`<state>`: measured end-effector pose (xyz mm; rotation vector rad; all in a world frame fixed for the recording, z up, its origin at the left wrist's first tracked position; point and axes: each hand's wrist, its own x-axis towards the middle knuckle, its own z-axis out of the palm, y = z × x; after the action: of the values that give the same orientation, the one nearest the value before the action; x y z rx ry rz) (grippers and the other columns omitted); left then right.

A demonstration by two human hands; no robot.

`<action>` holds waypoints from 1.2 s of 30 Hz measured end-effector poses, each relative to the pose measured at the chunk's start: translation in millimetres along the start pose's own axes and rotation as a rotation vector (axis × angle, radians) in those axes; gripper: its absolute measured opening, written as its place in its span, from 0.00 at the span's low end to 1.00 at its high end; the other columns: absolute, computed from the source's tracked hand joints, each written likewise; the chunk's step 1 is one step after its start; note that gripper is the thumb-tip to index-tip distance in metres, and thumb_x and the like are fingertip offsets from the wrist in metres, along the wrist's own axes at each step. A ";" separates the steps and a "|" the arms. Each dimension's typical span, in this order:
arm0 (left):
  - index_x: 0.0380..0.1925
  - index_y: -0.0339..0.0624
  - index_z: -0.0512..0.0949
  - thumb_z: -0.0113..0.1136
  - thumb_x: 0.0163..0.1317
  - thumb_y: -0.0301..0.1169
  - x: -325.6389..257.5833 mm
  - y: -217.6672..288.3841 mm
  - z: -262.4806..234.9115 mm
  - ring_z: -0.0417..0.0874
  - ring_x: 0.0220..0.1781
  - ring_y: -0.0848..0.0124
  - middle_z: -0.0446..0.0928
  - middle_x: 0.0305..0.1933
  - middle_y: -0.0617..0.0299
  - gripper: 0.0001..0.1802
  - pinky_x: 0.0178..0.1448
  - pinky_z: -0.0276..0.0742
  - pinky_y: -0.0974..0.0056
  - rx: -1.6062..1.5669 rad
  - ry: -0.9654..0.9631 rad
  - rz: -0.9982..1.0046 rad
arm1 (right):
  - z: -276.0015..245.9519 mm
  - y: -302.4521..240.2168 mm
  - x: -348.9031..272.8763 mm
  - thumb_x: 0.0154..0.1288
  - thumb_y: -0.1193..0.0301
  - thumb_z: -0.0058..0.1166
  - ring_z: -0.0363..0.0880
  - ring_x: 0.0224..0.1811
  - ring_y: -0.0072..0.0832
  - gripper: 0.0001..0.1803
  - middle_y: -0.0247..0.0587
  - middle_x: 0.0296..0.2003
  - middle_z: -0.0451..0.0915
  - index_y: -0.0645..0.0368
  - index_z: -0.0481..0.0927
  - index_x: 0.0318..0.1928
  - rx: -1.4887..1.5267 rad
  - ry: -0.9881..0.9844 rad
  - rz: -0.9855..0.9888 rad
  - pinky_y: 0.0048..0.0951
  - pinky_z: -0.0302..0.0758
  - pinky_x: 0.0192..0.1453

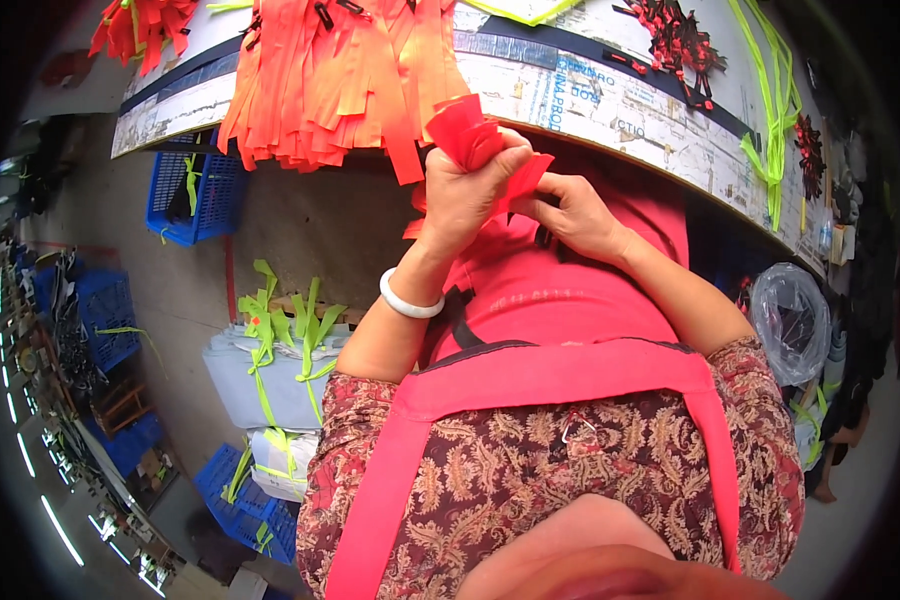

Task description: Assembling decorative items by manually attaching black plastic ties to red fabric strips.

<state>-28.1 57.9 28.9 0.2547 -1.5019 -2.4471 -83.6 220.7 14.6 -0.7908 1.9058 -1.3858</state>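
Note:
A bundle of red fabric strips (462,132) is gripped in my left hand (467,192), its folded ends sticking up above the fist and more red showing below. My right hand (578,215) is close beside it on the right, thumb and fingers pinched together at the bundle's lower side. A small dark piece shows under those fingers, but what they pinch is too small to make out. Just beyond my left hand, a thick row of orange-red strips (320,95) hangs over the table's near edge, with small black clips (325,15) on some upper ends.
The worn white table (610,100) runs across the front, carrying red-and-black pieces (675,45) and yellow-green straps (770,120). A blue crate (198,190) sits beneath its left end. Left of me are tied grey bundles (240,375) and another blue crate (260,500); a clear plastic bag (790,320) is right.

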 end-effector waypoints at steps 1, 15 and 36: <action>0.36 0.35 0.80 0.63 0.62 0.24 -1.8 12.8 -10.8 0.71 0.25 0.85 0.75 0.26 0.71 0.04 0.27 0.65 0.75 -0.045 0.011 -0.093 | -4.4 -12.9 8.1 0.67 0.70 0.57 0.74 0.30 0.12 0.10 0.32 0.28 0.81 0.62 0.81 0.45 -0.002 0.000 -0.018 0.22 0.73 0.32; 0.38 0.33 0.80 0.62 0.63 0.24 -19.6 53.3 -56.6 0.67 0.20 0.84 0.73 0.26 0.68 0.06 0.22 0.58 0.76 0.005 0.020 -0.163 | -69.9 -73.6 254.4 0.70 0.58 0.52 0.75 0.18 0.20 0.15 0.33 0.22 0.78 0.57 0.78 0.40 0.163 0.078 -0.093 0.21 0.73 0.23; 0.36 0.38 0.80 0.67 0.58 0.28 -2.1 3.1 -38.5 0.63 0.18 0.84 0.68 0.20 0.74 0.08 0.21 0.54 0.75 -0.045 -0.160 -0.613 | -24.7 -49.6 75.4 0.66 0.66 0.59 0.69 0.20 0.14 0.10 0.31 0.18 0.75 0.59 0.80 0.43 -0.098 0.016 -0.182 0.21 0.69 0.24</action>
<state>-14.9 24.6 14.3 0.5996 -1.6111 -3.0288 -144.3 163.3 56.7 -1.0257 1.9665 -1.4167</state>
